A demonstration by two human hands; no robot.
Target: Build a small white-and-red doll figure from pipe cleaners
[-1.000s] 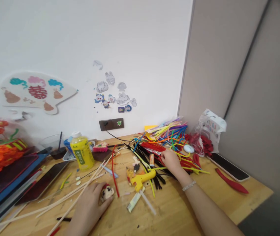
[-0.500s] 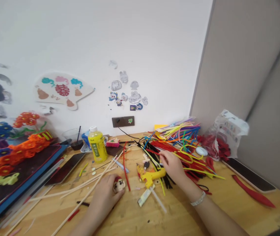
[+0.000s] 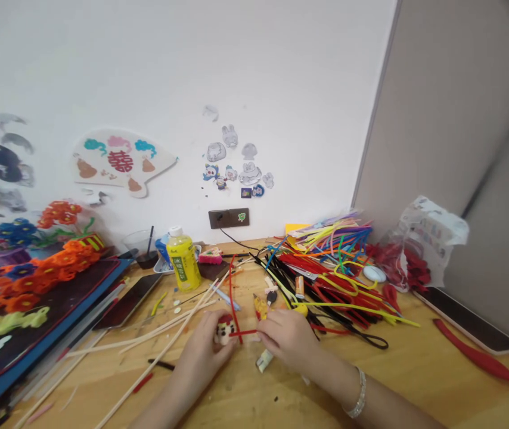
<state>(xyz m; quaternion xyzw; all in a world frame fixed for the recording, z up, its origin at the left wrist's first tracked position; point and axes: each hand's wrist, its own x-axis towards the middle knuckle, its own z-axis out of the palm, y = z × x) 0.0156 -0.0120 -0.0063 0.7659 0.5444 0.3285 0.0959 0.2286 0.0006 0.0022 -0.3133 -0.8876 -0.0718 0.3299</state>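
My left hand [image 3: 201, 348] is closed around a small clay figure [image 3: 224, 330] with a red cap and a pale face. My right hand [image 3: 288, 339] pinches the end of a short red pipe cleaner [image 3: 243, 332], which runs across to the figure. A longer red pipe cleaner [image 3: 234, 298] stands out above the figure; I cannot tell whether it is a separate piece. A yellow glue gun [image 3: 261, 307] lies mostly hidden behind my right hand. A white tube [image 3: 264, 360] shows just below that hand.
Long wooden sticks [image 3: 169, 330] lie left of my hands on the wooden table [image 3: 415, 381]. Behind are a yellow bottle [image 3: 183, 259] and a heap of coloured pipe cleaners [image 3: 326, 256]. A board with orange pipe-cleaner flowers [image 3: 44, 286] lies at the left; a plastic bag [image 3: 428, 235] stands at the right.
My right hand has moved left from the pipe-cleaner heap to the figure and now holds a red pipe cleaner. It covers most of the glue gun. The view has shifted slightly.
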